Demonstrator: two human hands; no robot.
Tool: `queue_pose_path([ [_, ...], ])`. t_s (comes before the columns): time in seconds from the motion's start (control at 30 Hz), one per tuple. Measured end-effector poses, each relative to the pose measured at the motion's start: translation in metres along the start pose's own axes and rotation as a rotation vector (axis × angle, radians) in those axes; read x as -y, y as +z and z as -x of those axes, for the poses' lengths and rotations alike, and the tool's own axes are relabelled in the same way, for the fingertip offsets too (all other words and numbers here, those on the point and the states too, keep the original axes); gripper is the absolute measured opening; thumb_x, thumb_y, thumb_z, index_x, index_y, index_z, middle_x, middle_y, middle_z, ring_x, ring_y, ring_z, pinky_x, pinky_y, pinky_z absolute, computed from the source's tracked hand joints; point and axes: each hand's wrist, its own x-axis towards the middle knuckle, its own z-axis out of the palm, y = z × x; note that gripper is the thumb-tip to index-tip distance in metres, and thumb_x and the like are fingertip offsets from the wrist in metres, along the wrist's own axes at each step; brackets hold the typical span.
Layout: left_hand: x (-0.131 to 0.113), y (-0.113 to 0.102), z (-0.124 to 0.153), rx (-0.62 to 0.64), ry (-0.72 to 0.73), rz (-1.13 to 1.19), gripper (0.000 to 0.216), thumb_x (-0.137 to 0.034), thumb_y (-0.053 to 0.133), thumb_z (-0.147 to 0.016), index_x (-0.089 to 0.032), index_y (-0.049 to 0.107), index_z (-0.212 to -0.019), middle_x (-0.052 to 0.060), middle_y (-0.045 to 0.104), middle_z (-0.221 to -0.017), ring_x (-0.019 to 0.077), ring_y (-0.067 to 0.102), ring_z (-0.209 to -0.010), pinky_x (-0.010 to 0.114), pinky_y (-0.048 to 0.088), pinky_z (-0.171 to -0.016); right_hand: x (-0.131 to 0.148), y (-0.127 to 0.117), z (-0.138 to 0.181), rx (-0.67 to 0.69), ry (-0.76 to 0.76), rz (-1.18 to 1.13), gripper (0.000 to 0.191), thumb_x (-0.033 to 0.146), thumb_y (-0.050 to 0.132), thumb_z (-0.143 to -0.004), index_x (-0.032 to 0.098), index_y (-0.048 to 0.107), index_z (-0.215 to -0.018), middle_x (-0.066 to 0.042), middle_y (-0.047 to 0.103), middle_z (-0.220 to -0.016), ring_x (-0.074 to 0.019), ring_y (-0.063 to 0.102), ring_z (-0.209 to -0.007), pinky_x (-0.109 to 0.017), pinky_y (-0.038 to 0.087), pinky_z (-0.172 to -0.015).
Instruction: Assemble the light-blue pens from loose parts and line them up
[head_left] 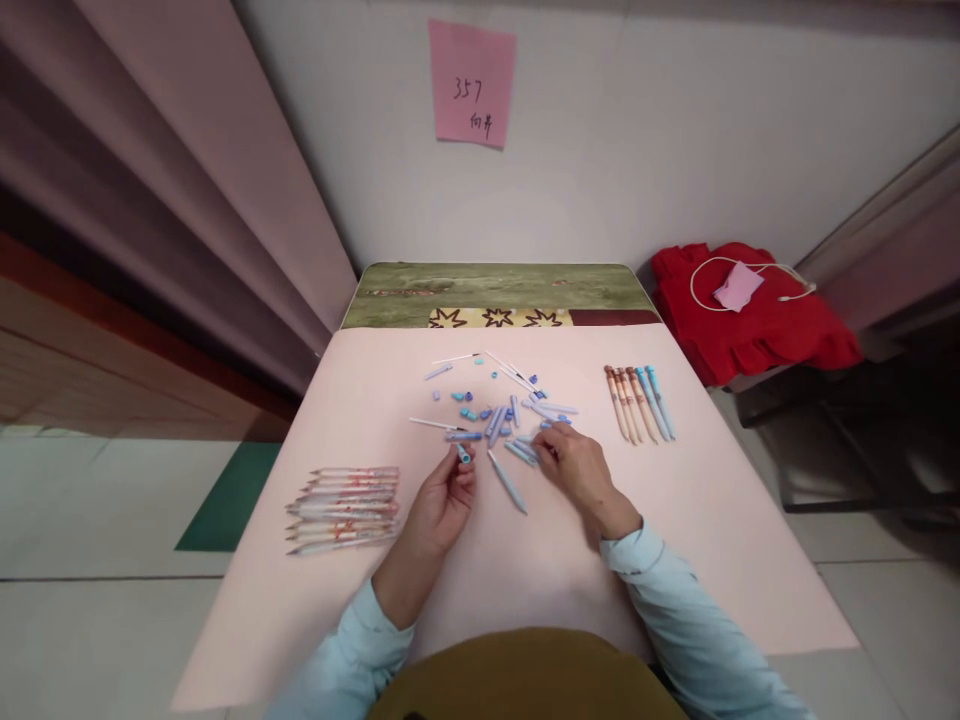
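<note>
A small teal pen part (464,455) sits in the fingertips of the left hand (444,495), at the near side of scattered blue and lilac barrels (496,427). The hands are apart; the right hand (574,464) curls over the scatter's right side, its grip, if any, hidden. A tapered pale-blue barrel (508,484) lies between them. Pinched so lightly, the teal part could slip and roll. Similar loose pieces and white refills (435,423) invite mismatches. Farther out on the counter (720,560), a dragging sleeve might disturb the left pen row (345,509) or right pen row (631,405).
</note>
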Motion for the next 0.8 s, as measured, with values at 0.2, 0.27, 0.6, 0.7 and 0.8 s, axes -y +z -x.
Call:
queue_pose_path([
  [0.2, 0.003, 0.012, 0.004, -0.054, 0.0, 0.011, 0.023, -0.01, 0.04, -0.1, -0.006, 0.06, -0.09, 0.006, 0.064, -0.075, 0.0046, 0.057, -0.054, 0.01, 0.047, -0.045, -0.002, -0.008, -0.008, 0.098, -0.05, 0.074, 0.022, 0.027, 0.05, -0.097, 0.024, 0.071, -0.09, -0.002, 0.068, -0.095, -0.0139, 0.063, -0.079, -0.024, 0.034, -0.061],
  [0.27, 0.004, 0.01, 0.006, -0.058, -0.008, -0.015, 0.021, -0.011, 0.042, -0.099, -0.006, 0.061, -0.091, 0.006, 0.064, -0.076, 0.0046, 0.056, -0.054, 0.01, 0.047, -0.045, 0.0, -0.012, -0.009, 0.138, -0.08, 0.104, 0.025, 0.027, 0.048, -0.098, 0.024, 0.072, -0.09, -0.002, 0.069, -0.096, -0.0141, 0.063, -0.08, -0.024, 0.033, -0.06],
  [0.6, 0.008, 0.005, 0.019, 0.027, 0.142, -0.23, 0.01, -0.018, 0.067, -0.087, -0.011, 0.063, -0.092, 0.003, 0.064, -0.071, 0.0057, 0.053, -0.051, 0.013, 0.041, -0.042, 0.013, -0.023, -0.02, 0.289, -0.093, 0.292, 0.028, 0.023, 0.046, -0.097, 0.021, 0.072, -0.087, -0.006, 0.071, -0.091, -0.0168, 0.065, -0.076, -0.026, 0.031, -0.057],
  [0.7, 0.012, 0.008, 0.026, 0.086, 0.209, -0.329, 0.028, -0.024, 0.078, -0.078, -0.013, 0.065, -0.1, 0.004, 0.067, -0.075, 0.0066, 0.055, -0.055, 0.014, 0.042, -0.045, 0.015, -0.022, -0.02, 0.294, -0.091, 0.33, 0.026, 0.02, 0.046, -0.096, 0.019, 0.071, -0.087, -0.007, 0.071, -0.089, -0.0174, 0.065, -0.073, -0.026, 0.031, -0.056],
  [0.8, 0.015, 0.006, 0.031, 0.154, 0.21, -0.413, 0.038, -0.026, 0.079, -0.076, -0.014, 0.065, -0.109, 0.005, 0.069, -0.081, 0.007, 0.056, -0.057, 0.015, 0.043, -0.048, 0.013, -0.02, -0.02, 0.289, -0.101, 0.33, 0.026, 0.021, 0.046, -0.096, 0.02, 0.07, -0.087, -0.007, 0.071, -0.089, -0.0176, 0.065, -0.073, -0.027, 0.029, -0.055],
])
